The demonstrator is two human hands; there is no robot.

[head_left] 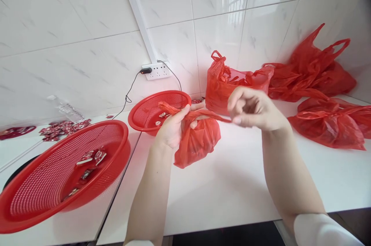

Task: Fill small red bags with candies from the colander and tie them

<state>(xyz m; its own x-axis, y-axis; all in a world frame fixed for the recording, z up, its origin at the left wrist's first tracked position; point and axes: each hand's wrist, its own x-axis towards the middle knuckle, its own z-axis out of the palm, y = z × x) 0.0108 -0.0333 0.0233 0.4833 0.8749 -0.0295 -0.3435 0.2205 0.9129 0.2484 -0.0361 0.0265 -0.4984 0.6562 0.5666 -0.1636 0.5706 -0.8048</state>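
Red, small, bulging thin-plastic bag (199, 143), right between both hands, over the smooth white tabletop (220, 192), gathered neck closed in the left hand (172, 126)! And out sideways, a long twisted red plastic strip (213, 114), reaching to the thumb tip of the curled right hand (255, 109); firmly pinched or merely touching, no telling from the blur. Hold that neck tight, low against the bulge, draw the strip snug and steady, no jerking! Now the count: one bag in hand; two baskets, a large perforated red plastic basket (43, 184) at left, a smaller perforated red plastic basket (145, 107) beyond the left hand; one big upright red plastic bag (218, 87) near the wall; at right, crumpled red plastic bags (315, 72), too overlapped to number; one white rectangular socket strip (158, 72).
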